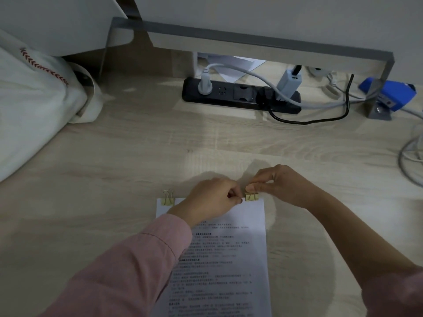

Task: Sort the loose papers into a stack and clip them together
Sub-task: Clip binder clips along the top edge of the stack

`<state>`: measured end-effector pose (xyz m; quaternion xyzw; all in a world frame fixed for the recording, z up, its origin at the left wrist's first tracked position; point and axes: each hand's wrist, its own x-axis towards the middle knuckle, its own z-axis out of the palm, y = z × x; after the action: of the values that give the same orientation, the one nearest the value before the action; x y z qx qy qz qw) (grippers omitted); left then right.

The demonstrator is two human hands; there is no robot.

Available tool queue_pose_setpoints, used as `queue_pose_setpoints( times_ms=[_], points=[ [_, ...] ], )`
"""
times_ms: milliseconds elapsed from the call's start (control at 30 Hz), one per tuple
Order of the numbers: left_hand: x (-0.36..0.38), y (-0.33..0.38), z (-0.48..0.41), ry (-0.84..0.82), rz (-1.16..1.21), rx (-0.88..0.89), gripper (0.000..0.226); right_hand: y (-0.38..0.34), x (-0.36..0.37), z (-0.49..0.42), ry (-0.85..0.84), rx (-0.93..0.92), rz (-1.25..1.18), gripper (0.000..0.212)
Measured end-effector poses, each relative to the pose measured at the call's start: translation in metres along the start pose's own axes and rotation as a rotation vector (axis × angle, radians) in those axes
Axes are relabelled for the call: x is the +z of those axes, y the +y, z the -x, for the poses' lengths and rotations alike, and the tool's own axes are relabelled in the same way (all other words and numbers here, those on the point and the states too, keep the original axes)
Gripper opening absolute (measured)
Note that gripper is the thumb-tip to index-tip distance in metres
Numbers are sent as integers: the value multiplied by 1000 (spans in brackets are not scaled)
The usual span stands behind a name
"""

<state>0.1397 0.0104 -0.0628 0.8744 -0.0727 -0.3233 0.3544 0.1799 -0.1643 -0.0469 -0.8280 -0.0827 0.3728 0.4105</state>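
Papers are lying as 1 squared stack on the wooden desk, printed side up, with the top edge pointing away from the person. A gold binder clip is already gripping the top-left corner, its wire handles standing up. A second binder clip is sitting on the top-right corner. The right hand is pinching this clip from above, fingertips closed on its handles. The left hand is bearing down on the top edge just beside the clip, fingers curled together; whether they are also touching the clip cannot be told.

Probable faults from this state:
1. The right fingertips are slipping off the handles, and the clip is snapping shut askew or springing clear.
2. The left hand is easing its pressure early, and the sheets are fanning out at the unclipped corner.
3. The clip mouth is missing the lowest sheets, because it is seating too shallowly on the edge.
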Motion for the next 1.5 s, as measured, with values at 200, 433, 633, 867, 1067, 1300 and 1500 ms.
queue_pose_setpoints(
  times_ms=[200, 433, 633, 867, 1067, 1300, 1500],
  points=[
    [0, 0, 0, 13, -6, 19, 18, -7, -10, -6, -111, 46, 44, 20],
    [1, 1, 1, 47, 2, 49, 15, -4, -10, -8, -138, 50, 48, 11],
    [0, 0, 5, 58, 16, 53, 17, -2, -14, -3, -131, 68, -4, 21],
    [1, -1, 5, 71, 15, 64, 17, 0, -16, 1, -155, 93, -57, 23],
    [1, -2, 7, 67, 14, 59, 17, 3, -14, 5, -197, 164, -73, 13],
    [-12, -2, 8, 176, -17, 82, 15, 17, 11, 31, -127, 173, -461, 38],
    [-36, -2, 17, 552, -48, 213, 14, 35, 66, 75, -48, 226, -616, 40]
  ],
)
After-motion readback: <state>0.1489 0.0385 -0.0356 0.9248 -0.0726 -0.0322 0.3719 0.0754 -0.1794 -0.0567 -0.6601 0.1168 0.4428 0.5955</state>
